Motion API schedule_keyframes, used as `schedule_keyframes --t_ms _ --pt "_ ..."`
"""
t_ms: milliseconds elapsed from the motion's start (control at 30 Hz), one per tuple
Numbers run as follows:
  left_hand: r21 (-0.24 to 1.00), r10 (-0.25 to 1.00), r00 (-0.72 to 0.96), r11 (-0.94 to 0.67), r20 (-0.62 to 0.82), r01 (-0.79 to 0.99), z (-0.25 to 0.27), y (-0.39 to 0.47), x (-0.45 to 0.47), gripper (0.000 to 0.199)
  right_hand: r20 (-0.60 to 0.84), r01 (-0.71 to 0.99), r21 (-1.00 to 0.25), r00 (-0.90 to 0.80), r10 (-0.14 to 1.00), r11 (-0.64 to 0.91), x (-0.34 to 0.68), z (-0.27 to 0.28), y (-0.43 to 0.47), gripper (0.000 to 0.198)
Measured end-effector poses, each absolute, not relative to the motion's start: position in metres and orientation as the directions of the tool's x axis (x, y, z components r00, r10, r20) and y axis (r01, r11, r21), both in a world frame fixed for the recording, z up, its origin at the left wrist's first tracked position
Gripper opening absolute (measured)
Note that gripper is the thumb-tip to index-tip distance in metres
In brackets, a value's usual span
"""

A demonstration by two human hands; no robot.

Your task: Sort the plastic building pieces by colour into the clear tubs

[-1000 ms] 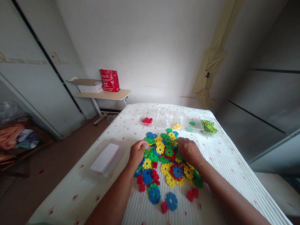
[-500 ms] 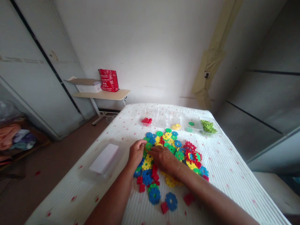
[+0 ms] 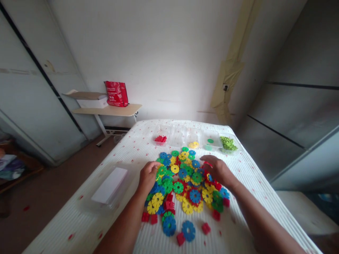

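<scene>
A heap of slotted plastic discs in blue, green, yellow and red (image 3: 178,187) lies on the table between my hands. My left hand (image 3: 148,176) is at the heap's left edge, fingers curled in with the thumb close to them. Right beside its fingertips is a green disc (image 3: 161,171); whether the hand grips a piece is hidden. Over the heap's upper right side, my right hand (image 3: 219,170) reaches with fingers extended and apart, above red toothed pieces (image 3: 208,163). Small red blocks (image 3: 206,228) and a blue disc (image 3: 188,231) lie at the near side.
Clear plastic boxes stand along the far side, with red pieces (image 3: 160,139), yellow discs (image 3: 194,145), a green disc (image 3: 210,140) and light green pieces (image 3: 228,143). At left sits a clear tray with a white box (image 3: 109,186). A side table (image 3: 127,110) carries a red bag (image 3: 116,94).
My right hand has moved from the heap's left-centre to its upper right side, uncovering discs in the middle. My left hand stays at the left edge. The view has shifted slightly.
</scene>
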State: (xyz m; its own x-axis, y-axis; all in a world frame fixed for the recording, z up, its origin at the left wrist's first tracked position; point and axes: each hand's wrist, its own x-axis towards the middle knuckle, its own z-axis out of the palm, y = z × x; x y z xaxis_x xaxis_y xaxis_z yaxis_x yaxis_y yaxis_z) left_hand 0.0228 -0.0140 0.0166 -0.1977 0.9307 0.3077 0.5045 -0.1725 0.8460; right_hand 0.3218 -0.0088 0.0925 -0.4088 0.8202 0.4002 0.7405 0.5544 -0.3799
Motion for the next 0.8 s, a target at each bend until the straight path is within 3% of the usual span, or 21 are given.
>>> schedule_keyframes --t_ms 133,233,333,433,533,800 --pt "0.844 0.936 -0.194 -0.16 0.295 0.513 0.017 -0.014 0.022 0.025 0.391 0.773 -0.52 -0.163 0.906 0.364 0.382 0.077 0.004 0.029" --pt "0.84 0.938 -0.195 -0.147 0.285 0.522 0.016 -0.014 0.021 0.025 0.34 0.741 -0.599 -0.108 0.934 0.303 0.406 0.07 0.004 0.029" --pt "0.839 0.937 -0.201 -0.142 0.284 0.526 0.013 -0.012 0.02 0.026 0.206 0.741 -0.615 -0.18 0.962 0.27 0.408 0.07 0.0 0.036" --pt "0.831 0.93 -0.208 -0.15 0.302 0.536 0.011 -0.011 0.019 0.025 0.138 0.757 -0.56 -0.314 0.939 0.336 0.393 0.072 -0.006 0.049" --pt "0.808 0.927 -0.204 -0.148 0.314 0.571 0.011 -0.011 0.02 0.025 0.142 0.762 -0.473 -0.43 0.892 0.443 0.37 0.07 -0.01 0.053" --pt "0.797 0.927 -0.184 -0.166 0.327 0.581 0.016 -0.008 0.044 0.023 0.255 0.668 -0.473 -0.521 0.814 0.575 0.317 0.061 -0.017 0.04"
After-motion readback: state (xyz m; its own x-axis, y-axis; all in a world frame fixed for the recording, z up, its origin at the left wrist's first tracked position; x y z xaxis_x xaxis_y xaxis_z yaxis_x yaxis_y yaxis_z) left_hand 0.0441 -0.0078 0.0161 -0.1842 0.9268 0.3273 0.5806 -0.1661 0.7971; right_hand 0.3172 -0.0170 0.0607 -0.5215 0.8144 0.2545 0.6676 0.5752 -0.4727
